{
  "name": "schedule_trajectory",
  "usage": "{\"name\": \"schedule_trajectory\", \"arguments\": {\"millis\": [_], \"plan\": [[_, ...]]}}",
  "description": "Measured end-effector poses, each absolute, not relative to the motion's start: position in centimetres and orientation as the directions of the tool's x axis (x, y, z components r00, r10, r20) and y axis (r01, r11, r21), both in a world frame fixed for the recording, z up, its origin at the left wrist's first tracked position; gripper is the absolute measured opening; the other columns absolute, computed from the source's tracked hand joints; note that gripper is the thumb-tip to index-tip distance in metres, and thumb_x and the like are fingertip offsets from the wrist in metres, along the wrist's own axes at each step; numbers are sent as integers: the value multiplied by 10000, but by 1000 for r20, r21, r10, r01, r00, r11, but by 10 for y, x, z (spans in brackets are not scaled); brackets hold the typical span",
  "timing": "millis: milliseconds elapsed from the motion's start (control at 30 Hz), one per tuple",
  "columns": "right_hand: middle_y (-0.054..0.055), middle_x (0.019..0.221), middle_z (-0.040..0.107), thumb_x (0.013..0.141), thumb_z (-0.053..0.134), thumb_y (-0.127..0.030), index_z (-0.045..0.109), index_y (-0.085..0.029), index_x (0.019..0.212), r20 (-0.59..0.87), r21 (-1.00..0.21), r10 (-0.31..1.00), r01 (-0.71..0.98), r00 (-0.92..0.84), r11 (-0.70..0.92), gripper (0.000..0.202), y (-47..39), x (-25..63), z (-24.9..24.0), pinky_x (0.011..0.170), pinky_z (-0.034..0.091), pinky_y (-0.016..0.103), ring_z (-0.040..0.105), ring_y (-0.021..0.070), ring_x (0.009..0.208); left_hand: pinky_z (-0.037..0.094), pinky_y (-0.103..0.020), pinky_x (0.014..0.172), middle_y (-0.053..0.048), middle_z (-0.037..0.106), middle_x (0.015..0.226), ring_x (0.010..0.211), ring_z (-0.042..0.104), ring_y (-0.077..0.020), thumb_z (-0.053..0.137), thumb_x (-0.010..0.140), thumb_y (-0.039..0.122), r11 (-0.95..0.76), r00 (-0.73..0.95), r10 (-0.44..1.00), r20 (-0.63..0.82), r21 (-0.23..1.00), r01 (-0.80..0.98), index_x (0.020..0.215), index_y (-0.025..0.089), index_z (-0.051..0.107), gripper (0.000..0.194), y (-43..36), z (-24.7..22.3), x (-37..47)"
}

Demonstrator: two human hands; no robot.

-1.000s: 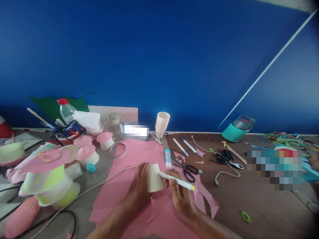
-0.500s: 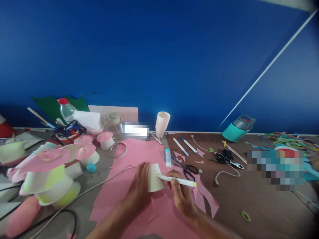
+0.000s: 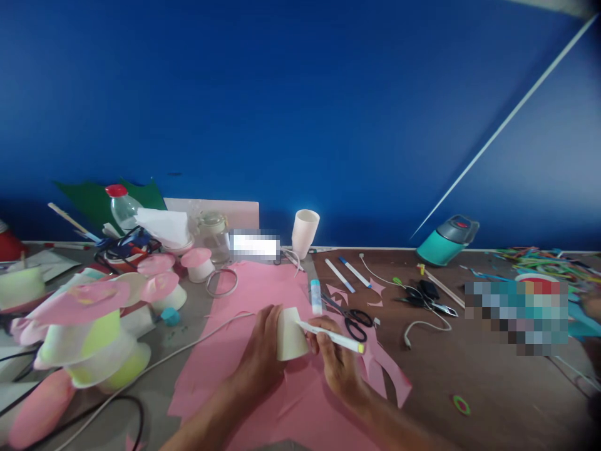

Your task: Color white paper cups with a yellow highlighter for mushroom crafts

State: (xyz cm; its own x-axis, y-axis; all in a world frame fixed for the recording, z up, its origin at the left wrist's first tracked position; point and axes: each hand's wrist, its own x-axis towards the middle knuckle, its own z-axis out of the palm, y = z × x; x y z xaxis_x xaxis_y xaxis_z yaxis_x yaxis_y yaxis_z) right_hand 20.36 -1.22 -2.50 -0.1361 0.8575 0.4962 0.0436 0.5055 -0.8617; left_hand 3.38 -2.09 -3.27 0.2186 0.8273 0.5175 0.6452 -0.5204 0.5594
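My left hand is closed around the far side of a pale paper cup, which is turned upside down over the pink paper. My right hand grips a white marker with a yellow end. The marker's tip meets the upper right side of the cup. Just behind my right hand stands a glue stick with a turquoise cap. Black-handled scissors lie to the right of it, near pink paper scraps.
Two more markers lie behind the scissors. Stacked white cups stand against the blue wall. Cups with pink paper tops crowd the left. A thin white cable crosses the pink sheet. A teal flask stands at the back right.
The marker's tip has moved slightly up along the cup and its yellow end has shifted left. My left hand keeps its hold on the cup.
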Motion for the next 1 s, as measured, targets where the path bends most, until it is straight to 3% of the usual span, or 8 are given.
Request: {"name": "schedule_trajectory", "arguments": {"millis": [200, 633, 1000], "plan": [[57, 852, 575, 966, 356, -313, 558, -229, 1038, 459, -883, 878, 38, -134, 467, 230, -12, 204, -27, 584, 509, 306, 539, 154, 666, 442, -519, 932, -170, 416, 1180, 1116, 420, -304, 465, 652, -30, -518, 225, 830, 510, 556, 650, 1323, 113, 267, 714, -20, -28, 35], [-3, 712, 497, 968, 344, -341, 550, -220, 1004, 453, -888, 876, -5, -166, 459, 241, -16, 204, -20, 581, 473, 274, 494, 136, 618, 467, -530, 878, -170, 423, 1153, 1073, 440, -308, 465, 707, -9, -537, 240, 814, 529, 530, 657, 1313, 120, 249, 656, -19, -28, 35], [27, 815, 535, 970, 346, -322, 562, -222, 1042, 445, -891, 883, 27, -149, 454, 249, -18, 202, -20, 608, 466, 289, 511, 152, 661, 489, -496, 865, -139, 432, 1120, 1041, 448, -278, 460, 725, 2, -538, 233, 807, 542, 511, 670, 1293, 145, 265, 617, -19, -23, 37]]}}
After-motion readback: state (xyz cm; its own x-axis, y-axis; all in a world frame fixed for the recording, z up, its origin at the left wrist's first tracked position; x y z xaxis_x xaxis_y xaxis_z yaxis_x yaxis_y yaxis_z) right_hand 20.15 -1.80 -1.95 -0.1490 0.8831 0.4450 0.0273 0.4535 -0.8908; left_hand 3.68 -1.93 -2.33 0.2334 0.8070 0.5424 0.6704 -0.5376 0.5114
